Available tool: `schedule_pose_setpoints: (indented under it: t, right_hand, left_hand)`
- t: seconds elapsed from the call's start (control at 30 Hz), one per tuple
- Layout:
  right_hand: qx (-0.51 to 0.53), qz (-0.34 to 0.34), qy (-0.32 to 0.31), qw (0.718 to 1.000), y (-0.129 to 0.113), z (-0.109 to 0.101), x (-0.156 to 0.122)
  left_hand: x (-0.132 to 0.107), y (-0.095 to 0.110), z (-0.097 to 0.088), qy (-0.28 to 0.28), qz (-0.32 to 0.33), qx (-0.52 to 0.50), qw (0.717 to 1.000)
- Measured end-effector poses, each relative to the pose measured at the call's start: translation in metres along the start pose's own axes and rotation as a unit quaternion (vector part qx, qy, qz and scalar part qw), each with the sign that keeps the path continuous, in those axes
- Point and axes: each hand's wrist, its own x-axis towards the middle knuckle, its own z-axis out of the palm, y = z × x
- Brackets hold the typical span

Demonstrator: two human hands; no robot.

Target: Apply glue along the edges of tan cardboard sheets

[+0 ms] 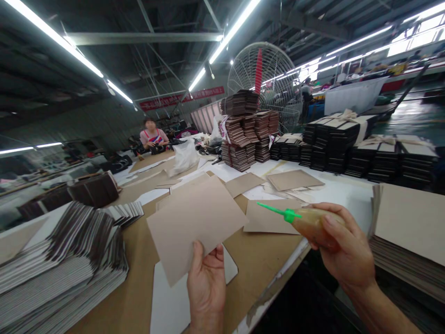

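Observation:
My left hand (207, 283) grips the lower edge of a grey-beige cardboard sheet (198, 222), thumb on its face, and holds it tilted above the table. In my right hand (347, 250) is a glue bottle (313, 222), soft and yellowish, with a long green nozzle (271, 208) pointing left toward the sheet. The nozzle tip is apart from the sheet in my left hand. Under that sheet, a white board with rounded corners (170, 301) lies on the brown table top (257, 264). Another cardboard piece (264, 221) lies flat behind the nozzle.
Layered white-and-dark panels (69, 260) are piled at the left. A cardboard stack (413, 227) stands at the right, beyond the table edge (274, 283). Brown stacks (243, 134), black bundles (330, 144) and a large fan (260, 69) are farther back. A person (153, 134) sits at the far end.

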Motion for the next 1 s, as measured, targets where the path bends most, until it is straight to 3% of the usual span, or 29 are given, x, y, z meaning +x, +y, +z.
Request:
schedule_pose_setpoints:
  t: [0.67,1.0]
  right_hand:
    - [0.023,0.041,-0.004,0.999,0.008,-0.007,-0.006]
    - [0.02,0.055,-0.004,0.998,0.008,-0.005,-0.005]
  left_hand:
    - [0.019,0.022,0.001,-0.016,-0.011,-0.065,0.998]
    - [0.023,0.017,0.006,0.029,0.024,-0.038,0.999]
